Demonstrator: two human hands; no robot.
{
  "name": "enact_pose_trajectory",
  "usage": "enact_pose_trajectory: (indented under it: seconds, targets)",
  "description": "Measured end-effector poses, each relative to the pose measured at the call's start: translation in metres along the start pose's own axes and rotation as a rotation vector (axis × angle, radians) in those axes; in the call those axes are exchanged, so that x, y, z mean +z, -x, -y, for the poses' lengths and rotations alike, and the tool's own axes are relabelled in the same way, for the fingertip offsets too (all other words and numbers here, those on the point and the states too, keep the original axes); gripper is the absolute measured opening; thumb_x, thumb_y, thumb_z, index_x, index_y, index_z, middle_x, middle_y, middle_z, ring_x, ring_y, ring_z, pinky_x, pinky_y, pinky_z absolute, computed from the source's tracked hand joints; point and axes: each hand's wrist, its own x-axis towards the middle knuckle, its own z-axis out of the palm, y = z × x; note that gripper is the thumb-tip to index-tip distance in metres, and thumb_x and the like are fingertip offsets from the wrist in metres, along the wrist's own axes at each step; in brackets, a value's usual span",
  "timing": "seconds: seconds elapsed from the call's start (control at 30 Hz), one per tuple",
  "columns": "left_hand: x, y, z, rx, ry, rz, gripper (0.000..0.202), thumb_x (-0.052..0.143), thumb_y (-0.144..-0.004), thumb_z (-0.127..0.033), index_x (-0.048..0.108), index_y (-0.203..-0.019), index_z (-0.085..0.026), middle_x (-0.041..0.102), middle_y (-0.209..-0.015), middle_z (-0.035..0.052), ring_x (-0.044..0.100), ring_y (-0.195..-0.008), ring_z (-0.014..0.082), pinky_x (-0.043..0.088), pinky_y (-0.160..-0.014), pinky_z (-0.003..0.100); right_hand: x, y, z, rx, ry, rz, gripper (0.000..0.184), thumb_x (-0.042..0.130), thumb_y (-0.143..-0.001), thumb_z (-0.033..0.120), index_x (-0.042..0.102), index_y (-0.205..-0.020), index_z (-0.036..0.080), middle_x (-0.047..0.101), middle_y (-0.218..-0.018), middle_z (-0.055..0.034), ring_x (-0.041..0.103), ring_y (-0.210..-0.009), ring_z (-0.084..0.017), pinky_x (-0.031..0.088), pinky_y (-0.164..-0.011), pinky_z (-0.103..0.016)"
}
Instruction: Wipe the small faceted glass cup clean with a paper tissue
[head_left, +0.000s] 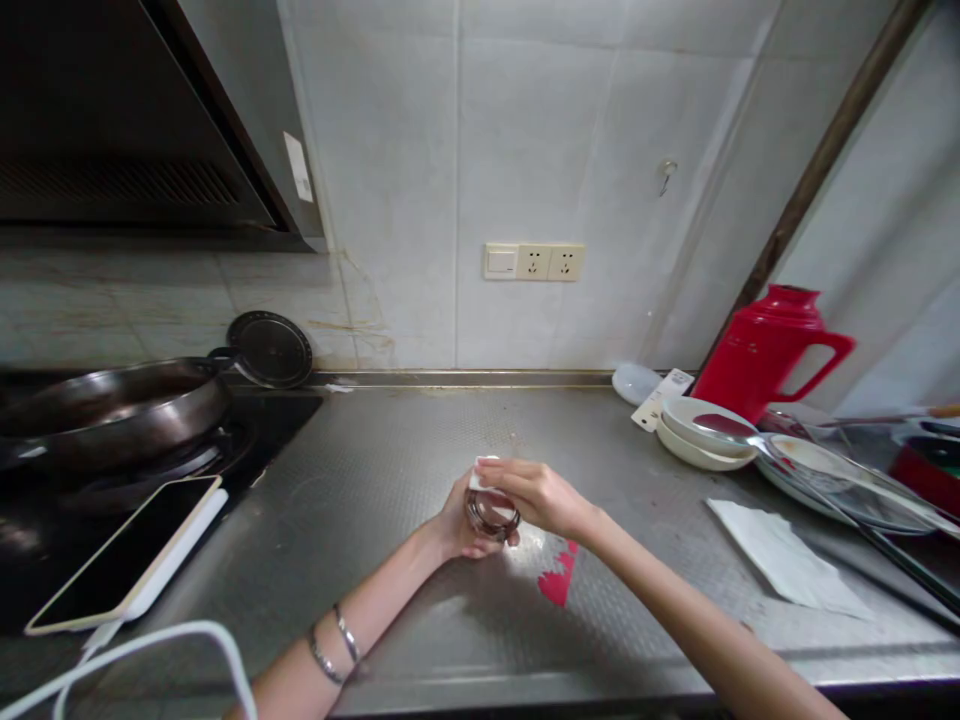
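My left hand is wrapped round a small clear glass jar above the middle of the steel counter. The jar's round rim is tilted toward me. My right hand pinches a white tissue and presses it to the far side of the jar. Its fingertips overlap the tissue, and part of the jar is hidden behind both hands. A torn red patch lies on the counter just right of the jar.
At left, a pan sits on the stove beside a phone with a white cable. To the right are a folded paper towel, stacked bowls, plates with utensils, and a red thermos. A wall socket is ahead.
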Motion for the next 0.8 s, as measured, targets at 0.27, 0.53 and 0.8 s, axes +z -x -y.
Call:
enact_pose_trajectory:
  seconds: [0.27,0.53,0.8]
  targets:
    - [0.012,0.001,0.002,0.109,0.176,-0.164,0.067,0.034,-0.072,-0.074,0.058,-0.069,-0.012,0.065,-0.063,0.016,0.036,-0.027,0.0088,0.011,-0.026,0.018,-0.005,0.012,-0.005,-0.057,0.158,0.087,0.04,0.04,-0.086,0.003,0.051,-0.124,0.009,0.065,-0.114,-0.0193,0.055,-0.117,-0.023,0.054,-0.09,-0.036]
    - [0.023,-0.001,0.006,0.33,0.335,-0.321,0.061,0.036,-0.077,-0.068,0.061,-0.067,-0.012,0.058,-0.05,0.008,0.036,-0.029,0.0091,0.012,-0.029,0.019,0.01,0.021,0.012,0.033,0.329,-0.066,0.039,0.036,-0.081,-0.001,0.055,-0.115,0.007,0.068,-0.105,-0.0189,0.058,-0.114,-0.025,0.055,-0.088,-0.036]
    - [0.015,-0.003,0.01,0.442,0.382,-0.434,0.058,0.039,-0.08,-0.066,0.061,-0.07,-0.013,0.055,-0.05,0.0034,0.043,-0.037,0.0099,0.027,-0.038,0.022,0.044,0.016,0.051,0.192,0.288,-0.225,0.035,0.036,-0.083,-0.001,0.058,-0.109,0.01,0.07,-0.1,-0.0171,0.065,-0.103,-0.025,0.055,-0.087,-0.035]
